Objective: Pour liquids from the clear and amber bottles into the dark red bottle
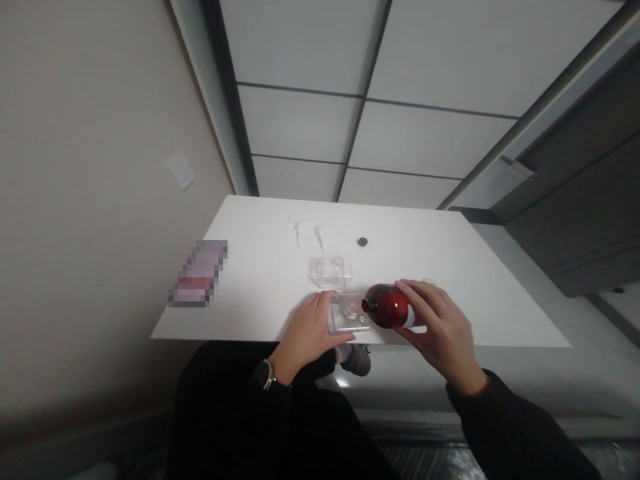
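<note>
My right hand (443,327) is wrapped round a dark red-brown bottle (389,307), tilted so that its uncapped mouth points left over a clear plastic container (345,321). That container has a round opening with something reddish showing in it. Gripping the container's left side, my left hand (313,325) has its thumb along the near edge and its fingers at the far side. Behind it sits a second clear plastic container (333,270). Whether liquid leaves the bottle is too small to tell.
Two white pump heads (299,232) lie toward the back of the white table (260,287). A small dark cap (363,242) is to their right. At the left edge lies a blurred pink-purple item (200,273). The table's near edge runs close below my hands.
</note>
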Available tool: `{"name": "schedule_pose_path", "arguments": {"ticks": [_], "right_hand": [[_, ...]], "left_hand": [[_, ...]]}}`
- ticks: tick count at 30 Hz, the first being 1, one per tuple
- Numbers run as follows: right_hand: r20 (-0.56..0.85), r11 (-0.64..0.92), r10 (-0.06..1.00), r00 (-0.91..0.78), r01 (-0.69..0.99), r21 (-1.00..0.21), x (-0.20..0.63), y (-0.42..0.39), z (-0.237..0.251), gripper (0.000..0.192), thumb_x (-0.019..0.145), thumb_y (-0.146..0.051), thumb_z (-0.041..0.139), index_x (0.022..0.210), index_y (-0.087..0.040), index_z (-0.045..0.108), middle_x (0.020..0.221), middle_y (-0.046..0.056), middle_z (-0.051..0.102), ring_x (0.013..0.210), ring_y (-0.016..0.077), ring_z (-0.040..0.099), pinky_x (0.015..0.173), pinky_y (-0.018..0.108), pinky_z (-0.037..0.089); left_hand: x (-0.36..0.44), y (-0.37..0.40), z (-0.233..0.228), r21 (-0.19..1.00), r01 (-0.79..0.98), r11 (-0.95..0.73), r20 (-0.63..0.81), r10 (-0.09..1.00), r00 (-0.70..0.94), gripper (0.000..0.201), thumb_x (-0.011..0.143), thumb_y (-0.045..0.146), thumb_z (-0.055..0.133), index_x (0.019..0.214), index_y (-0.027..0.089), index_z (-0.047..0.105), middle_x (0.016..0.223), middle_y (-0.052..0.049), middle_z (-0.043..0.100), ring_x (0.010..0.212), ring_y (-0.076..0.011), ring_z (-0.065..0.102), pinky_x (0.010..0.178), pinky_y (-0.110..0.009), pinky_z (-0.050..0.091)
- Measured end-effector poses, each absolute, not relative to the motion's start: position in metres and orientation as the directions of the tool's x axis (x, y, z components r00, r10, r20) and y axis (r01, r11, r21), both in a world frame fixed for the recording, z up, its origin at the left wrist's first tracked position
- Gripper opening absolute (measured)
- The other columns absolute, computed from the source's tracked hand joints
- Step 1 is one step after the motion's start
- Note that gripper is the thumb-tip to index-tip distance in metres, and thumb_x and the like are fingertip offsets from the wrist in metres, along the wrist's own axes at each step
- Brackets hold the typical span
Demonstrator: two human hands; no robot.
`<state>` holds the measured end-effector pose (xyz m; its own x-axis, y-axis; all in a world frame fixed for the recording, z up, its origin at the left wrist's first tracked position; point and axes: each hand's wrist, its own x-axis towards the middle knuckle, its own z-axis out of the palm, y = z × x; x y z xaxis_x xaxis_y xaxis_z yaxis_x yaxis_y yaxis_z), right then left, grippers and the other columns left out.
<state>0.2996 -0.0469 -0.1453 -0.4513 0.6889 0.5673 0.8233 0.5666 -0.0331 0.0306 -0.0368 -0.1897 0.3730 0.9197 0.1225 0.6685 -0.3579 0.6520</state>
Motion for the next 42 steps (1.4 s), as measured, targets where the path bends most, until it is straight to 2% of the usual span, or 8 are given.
{"name": "schedule_pose_path", "arguments": {"ticks": [8,14,24,32,38,42], "right_hand": [[0.556,0.565,0.691,-0.463,0.825,-0.016,0.299,-0.045,-0.141,0.079,0.092,-0.016,0.071,0.164,-0.025,0.039,0.133,0.018,0.069,0.115,0.0376,0.067,0.098,0.059,0.059],[0.542,0.568,0.692,-0.476,0.823,-0.002,0.299,-0.044,-0.138,0.079,0.093,-0.015,0.07,0.164,-0.026,0.038,0.134,0.018,0.068,0.116,0.038,0.066,0.099,0.061,0.057],[0.544,0.566,0.677,-0.497,0.823,0.047,0.302,-0.043,-0.137,0.084,0.092,-0.015,0.072,0.166,-0.028,0.035,0.136,0.017,0.068,0.119,0.0374,0.066,0.104,0.061,0.055],[0.542,0.557,0.677,-0.498,0.828,0.065,0.302,-0.043,-0.134,0.085,0.092,-0.016,0.074,0.166,-0.028,0.034,0.136,0.017,0.068,0.12,0.0373,0.067,0.106,0.06,0.054],[0.549,0.559,0.668,-0.503,0.826,0.077,0.302,-0.043,-0.13,0.086,0.092,-0.014,0.074,0.166,-0.028,0.034,0.136,0.017,0.069,0.12,0.0375,0.067,0.106,0.06,0.054],[0.55,0.56,0.667,-0.502,0.825,0.075,0.304,-0.043,-0.129,0.085,0.093,-0.014,0.072,0.167,-0.03,0.033,0.137,0.016,0.068,0.121,0.0378,0.067,0.106,0.061,0.053]], "left_hand": [[0.03,-0.036,-0.19,0.675,0.655,-0.34,0.108,0.924,0.367,0.071,0.077,0.041,0.09,0.134,0.022,0.053,0.128,-0.014,0.069,0.12,-0.0388,0.067,0.1,-0.056,0.056],[0.03,-0.036,-0.194,0.707,0.617,-0.346,0.141,0.924,0.356,0.068,0.078,0.042,0.088,0.135,0.024,0.054,0.128,-0.013,0.069,0.119,-0.0381,0.067,0.1,-0.057,0.056],[0.031,-0.036,-0.189,0.674,0.654,-0.344,0.115,0.923,0.368,0.073,0.077,0.043,0.091,0.135,0.021,0.053,0.128,-0.015,0.07,0.12,-0.0385,0.067,0.099,-0.055,0.056],[0.031,-0.036,-0.19,0.69,0.637,-0.343,0.127,0.924,0.36,0.069,0.079,0.043,0.088,0.135,0.023,0.053,0.126,-0.013,0.07,0.118,-0.0381,0.067,0.099,-0.056,0.056],[0.03,-0.036,-0.19,0.652,0.665,-0.364,0.12,0.916,0.383,0.075,0.077,0.042,0.092,0.136,0.022,0.051,0.127,-0.014,0.069,0.118,-0.0383,0.067,0.099,-0.055,0.057],[0.03,-0.036,-0.191,0.681,0.635,-0.365,0.143,0.917,0.373,0.07,0.079,0.041,0.089,0.136,0.023,0.053,0.126,-0.014,0.07,0.117,-0.0384,0.067,0.098,-0.057,0.057]]}}
